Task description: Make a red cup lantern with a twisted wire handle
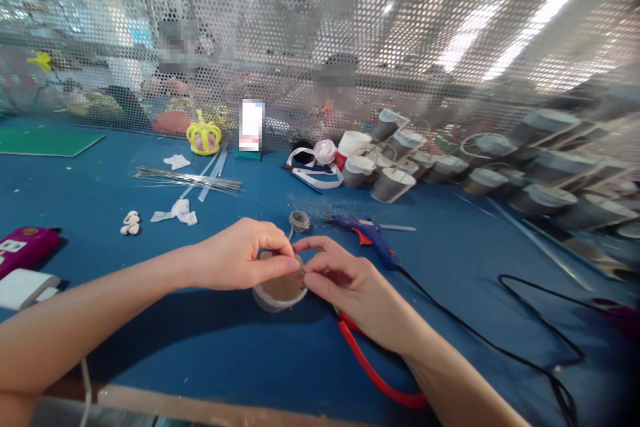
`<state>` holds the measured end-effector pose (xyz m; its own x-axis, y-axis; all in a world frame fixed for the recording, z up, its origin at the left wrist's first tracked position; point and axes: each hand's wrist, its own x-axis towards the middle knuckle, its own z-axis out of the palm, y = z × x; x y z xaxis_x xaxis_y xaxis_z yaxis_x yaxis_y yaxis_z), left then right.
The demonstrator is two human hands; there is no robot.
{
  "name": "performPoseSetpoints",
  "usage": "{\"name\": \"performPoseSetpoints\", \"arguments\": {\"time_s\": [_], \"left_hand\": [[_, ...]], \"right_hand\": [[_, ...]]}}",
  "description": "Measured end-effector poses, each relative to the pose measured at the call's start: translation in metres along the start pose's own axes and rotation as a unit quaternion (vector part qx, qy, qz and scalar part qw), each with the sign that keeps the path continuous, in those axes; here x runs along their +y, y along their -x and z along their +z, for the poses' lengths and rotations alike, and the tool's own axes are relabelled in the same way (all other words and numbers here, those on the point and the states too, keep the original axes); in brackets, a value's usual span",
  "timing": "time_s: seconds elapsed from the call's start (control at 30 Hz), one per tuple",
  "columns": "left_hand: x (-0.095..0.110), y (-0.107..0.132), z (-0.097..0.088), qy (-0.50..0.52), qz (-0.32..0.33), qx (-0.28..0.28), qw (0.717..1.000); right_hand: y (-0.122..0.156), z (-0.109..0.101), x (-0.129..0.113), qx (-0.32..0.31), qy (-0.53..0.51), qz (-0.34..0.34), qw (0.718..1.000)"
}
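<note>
A small round pot (275, 300) with a pale rim and a brown inside sits on the blue table in front of me. Over its far right side, my left hand (260, 255) is closed in a pinch, thumb and fingertips together. My right hand (336, 273) pinches at the pot's right rim, its fingertips close to the left ones. Whatever is between the fingers is too small and hidden to name. A grey coiled piece (299, 220) with a thin stem shows just beyond the fingertips. Red-handled scissors (367, 367) lie partly under my right wrist.
A blue glue gun (370, 233) with a black cord (450, 320) lies to the right. Several grey pots (393, 185) stand at the back right. Thin wires (190, 179), a yellow crown-shaped piece (204, 137) and a phone (251, 125) are farther back. A purple power strip (27, 247) is at left.
</note>
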<state>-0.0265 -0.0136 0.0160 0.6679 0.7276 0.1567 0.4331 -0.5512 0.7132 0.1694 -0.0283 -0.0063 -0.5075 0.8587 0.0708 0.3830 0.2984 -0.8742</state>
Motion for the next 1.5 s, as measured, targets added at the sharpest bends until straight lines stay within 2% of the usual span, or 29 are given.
{"name": "performPoseSetpoints", "arguments": {"time_s": [0.17, 0.4, 0.8, 0.9, 0.97, 1.1, 1.17, 1.37, 1.5], "left_hand": [[0.005, 0.003, 0.003, 0.054, -0.041, -0.016, 0.998], [0.002, 0.004, 0.011, 0.134, -0.058, 0.008, 0.989], [-0.003, 0.004, 0.014, 0.12, -0.048, 0.024, 0.991], [-0.006, 0.004, 0.012, 0.079, -0.007, 0.054, 0.995], [-0.007, 0.005, 0.007, 0.087, 0.009, 0.088, 0.992], [-0.01, 0.004, -0.004, 0.143, -0.044, 0.221, 0.964], [-0.017, 0.002, -0.007, 0.14, -0.085, 0.256, 0.953], [-0.046, 0.001, 0.004, 0.143, -0.153, 0.206, 0.956], [-0.056, 0.002, 0.01, 0.141, -0.184, 0.179, 0.956]], "right_hand": [[0.0, 0.004, -0.004, -0.011, -0.007, 0.015, 1.0], [-0.001, 0.005, -0.006, 0.001, 0.001, 0.008, 1.0], [-0.001, 0.007, -0.004, 0.023, 0.002, -0.002, 1.0], [-0.001, 0.01, -0.001, 0.04, -0.014, -0.011, 0.999], [-0.002, 0.012, 0.001, 0.047, -0.029, -0.015, 0.998], [0.0, 0.014, 0.003, 0.05, -0.027, -0.018, 0.998], [0.001, 0.014, 0.003, 0.046, -0.015, -0.018, 0.999], [0.004, 0.008, 0.004, 0.019, 0.029, -0.036, 0.999], [0.004, 0.002, 0.004, -0.027, 0.043, -0.031, 0.998]]}}
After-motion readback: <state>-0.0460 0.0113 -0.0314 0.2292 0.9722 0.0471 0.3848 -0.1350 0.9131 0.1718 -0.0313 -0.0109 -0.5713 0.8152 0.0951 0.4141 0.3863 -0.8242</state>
